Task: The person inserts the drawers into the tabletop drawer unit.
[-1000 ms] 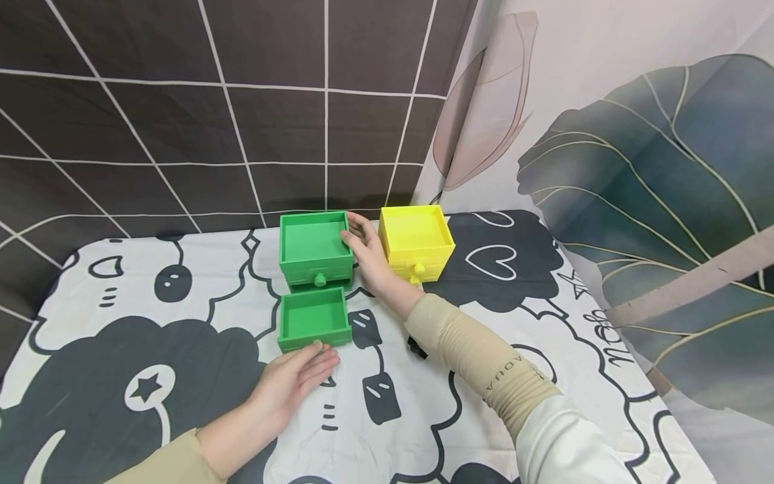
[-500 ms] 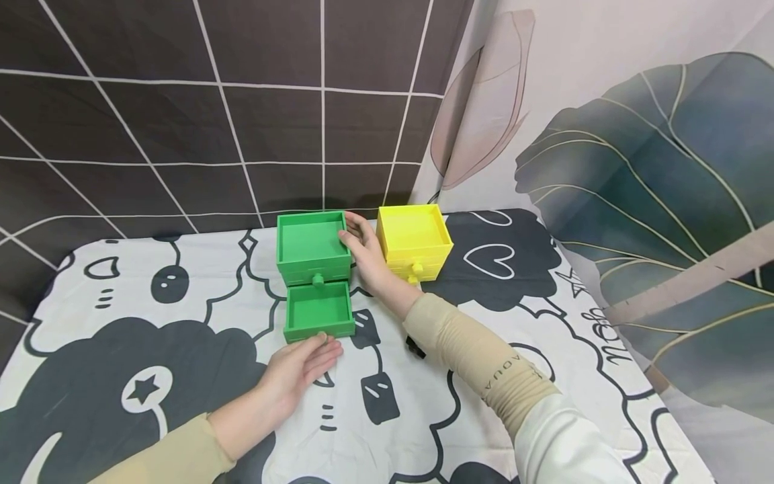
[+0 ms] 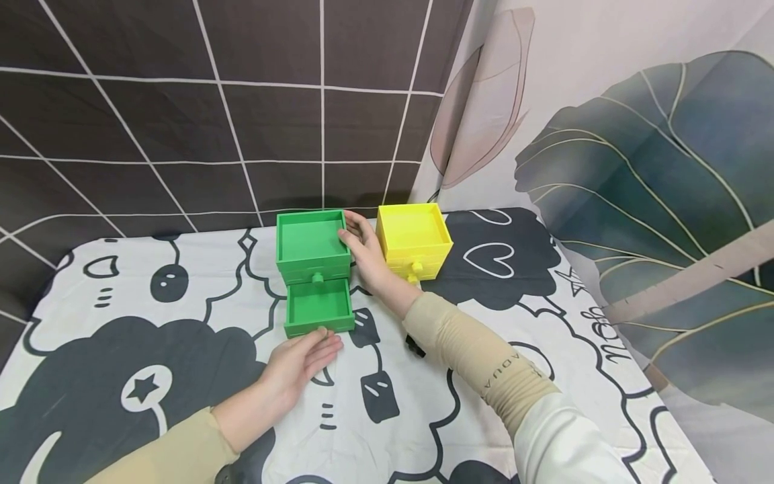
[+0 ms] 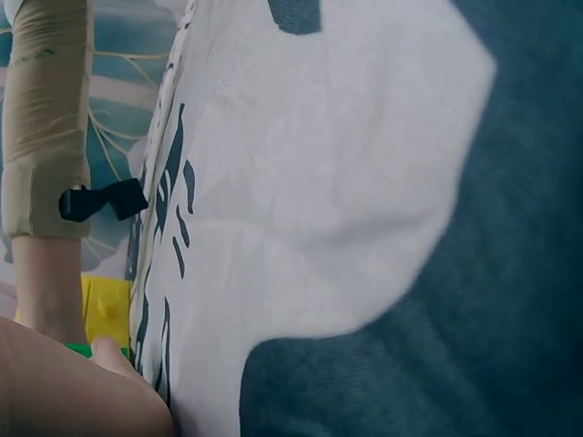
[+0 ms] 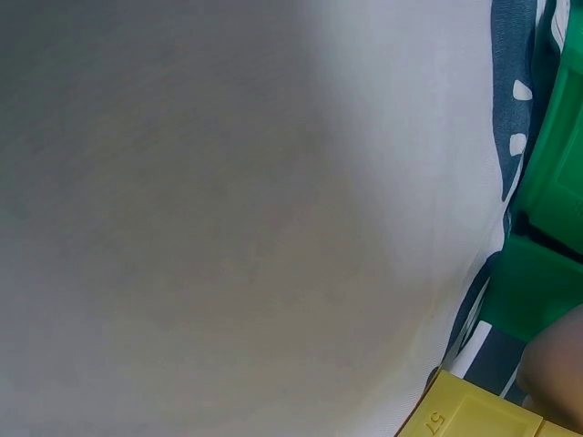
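A small green drawer box with a round knob stands near the back of the table. Below its knob, an open-topped green drawer juts out toward the front. My left hand touches this drawer's front edge with the thumb up and the other fingers extended. My right hand rests along the right side of the green box, thumb at its top edge. Just right of that hand is a similar yellow drawer box, also knobbed. The green box's side shows in the right wrist view.
A white cloth with dark cartoon print covers the table. Behind stands a dark grid-patterned curtain, and a leaf-printed wall covering is at the right. A black wrist mount sits under my right sleeve.
My left hand has moved the green drawer back and slightly right, up to the front of the green box. The right hand has stayed against the box.
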The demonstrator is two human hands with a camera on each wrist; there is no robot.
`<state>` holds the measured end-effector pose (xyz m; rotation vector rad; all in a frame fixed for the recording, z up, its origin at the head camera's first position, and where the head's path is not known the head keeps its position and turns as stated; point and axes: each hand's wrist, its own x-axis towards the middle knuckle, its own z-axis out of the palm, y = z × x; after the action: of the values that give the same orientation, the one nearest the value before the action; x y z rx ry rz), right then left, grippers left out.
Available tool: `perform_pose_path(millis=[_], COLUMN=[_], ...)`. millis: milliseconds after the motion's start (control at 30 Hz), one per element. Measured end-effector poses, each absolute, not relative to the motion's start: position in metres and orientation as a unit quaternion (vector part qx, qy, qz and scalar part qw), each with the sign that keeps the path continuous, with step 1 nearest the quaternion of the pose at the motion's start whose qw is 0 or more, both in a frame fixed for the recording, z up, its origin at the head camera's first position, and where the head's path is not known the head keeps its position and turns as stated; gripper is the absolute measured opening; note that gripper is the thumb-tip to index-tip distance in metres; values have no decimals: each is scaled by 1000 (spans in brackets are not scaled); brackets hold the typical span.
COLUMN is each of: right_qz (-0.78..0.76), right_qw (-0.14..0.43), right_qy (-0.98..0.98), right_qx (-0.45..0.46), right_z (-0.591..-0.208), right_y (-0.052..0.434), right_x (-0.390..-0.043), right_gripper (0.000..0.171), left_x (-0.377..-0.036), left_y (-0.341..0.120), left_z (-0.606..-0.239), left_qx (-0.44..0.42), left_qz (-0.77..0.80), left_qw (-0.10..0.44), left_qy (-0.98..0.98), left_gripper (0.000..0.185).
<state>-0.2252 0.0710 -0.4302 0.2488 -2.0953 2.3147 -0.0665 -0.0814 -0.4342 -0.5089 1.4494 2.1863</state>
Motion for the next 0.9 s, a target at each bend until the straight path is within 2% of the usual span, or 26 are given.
perform_pose_path(millis=[900], right_qz=[739], right_qw=[5], right_qy=[-669], right_qx=[83], right_z=[-431], right_y=[71], right_x=[-224], right_gripper=[52], left_x=[-77], left_y=[-78], left_z=[-435], left_qx=[-181], left_qz=[793], left_qw=[224], left_qy=[536], left_gripper=[39])
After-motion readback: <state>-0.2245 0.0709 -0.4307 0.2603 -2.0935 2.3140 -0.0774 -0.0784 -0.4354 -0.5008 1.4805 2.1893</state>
